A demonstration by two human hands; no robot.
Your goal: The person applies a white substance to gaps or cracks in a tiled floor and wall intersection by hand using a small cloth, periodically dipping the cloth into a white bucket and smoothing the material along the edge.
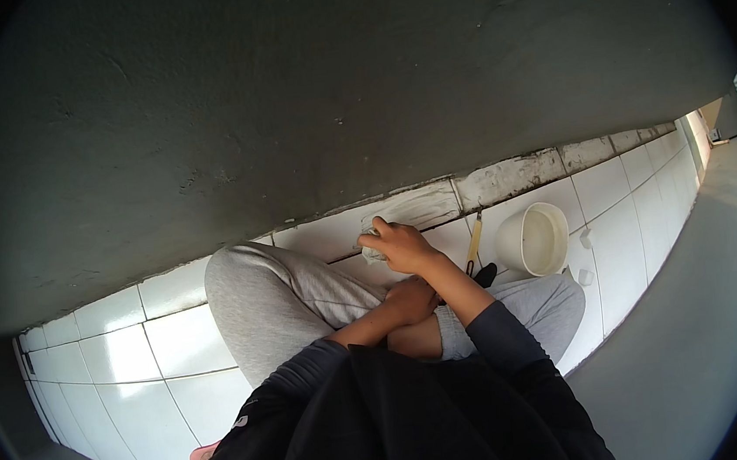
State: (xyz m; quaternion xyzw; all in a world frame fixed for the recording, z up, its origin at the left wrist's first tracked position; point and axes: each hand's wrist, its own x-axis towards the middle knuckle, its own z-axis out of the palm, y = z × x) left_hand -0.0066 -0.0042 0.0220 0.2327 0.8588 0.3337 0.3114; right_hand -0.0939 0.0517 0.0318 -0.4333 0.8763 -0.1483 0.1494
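Observation:
My right hand (401, 246) is closed around a pale, crumpled cloth (372, 253). It holds the cloth low over the white tiles, beside a tile with grey smears (423, 206) along the foot of the wall. Whether the cloth touches the floor I cannot tell. My left hand (411, 301) lies in my lap by my crossed legs, with its fingers partly hidden behind my right forearm. Right of my right hand, a slim yellow-handled tool (474, 247) with a dark tip lies on the tiles. Just past it stands a white plastic tub (534, 240).
A dark grey wall (329, 84) rises right in front of me. Dirt-stained tiles (513, 180) run along its foot to the right. Two small pale pieces (586, 256) lie beside the tub. A grey floor (682, 308) borders the tiled strip at the right.

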